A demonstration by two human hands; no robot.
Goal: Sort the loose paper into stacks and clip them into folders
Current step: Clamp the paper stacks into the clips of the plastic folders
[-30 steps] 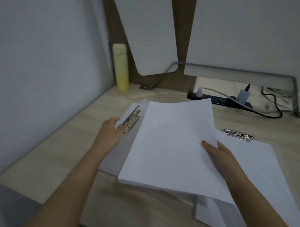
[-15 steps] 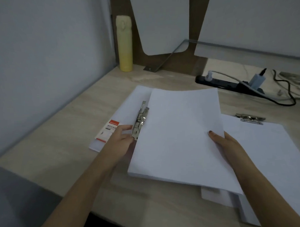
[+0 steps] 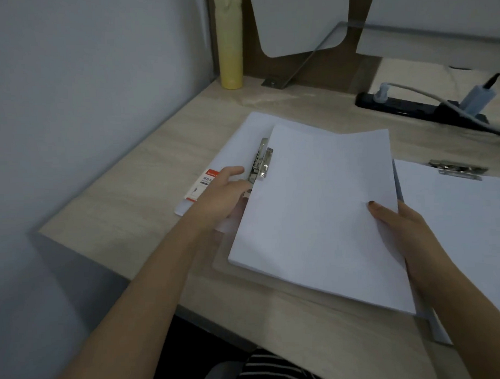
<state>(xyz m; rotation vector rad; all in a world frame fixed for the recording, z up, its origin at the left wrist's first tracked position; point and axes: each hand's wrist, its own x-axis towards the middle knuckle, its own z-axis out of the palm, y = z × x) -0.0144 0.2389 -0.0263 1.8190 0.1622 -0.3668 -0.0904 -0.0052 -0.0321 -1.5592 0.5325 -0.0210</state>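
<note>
Clipping step: right grip [image 3: 400, 229] pinches paper stack [image 3: 314, 209]; left grip [image 3: 223, 196] at folder clip [image 3: 260, 163], closure unclear. Next: seat edge underneath.

At the middle of the tabletop [image 3: 146, 176] lies an open folder [image 3: 241, 138]. Its clip [image 3: 259, 163] sits along the left edge of the paper stack [image 3: 314, 209] resting on it. The left hand [image 3: 223, 196] is on the folder at the clip's lower end. The right hand [image 3: 400, 229] grips the stack's right edge. A second clipped stack [image 3: 465, 224] lies at the right of the frame. A bottle [image 3: 229, 42] stands at upper centre and a power strip [image 3: 410, 107] lies at upper right.
</note>
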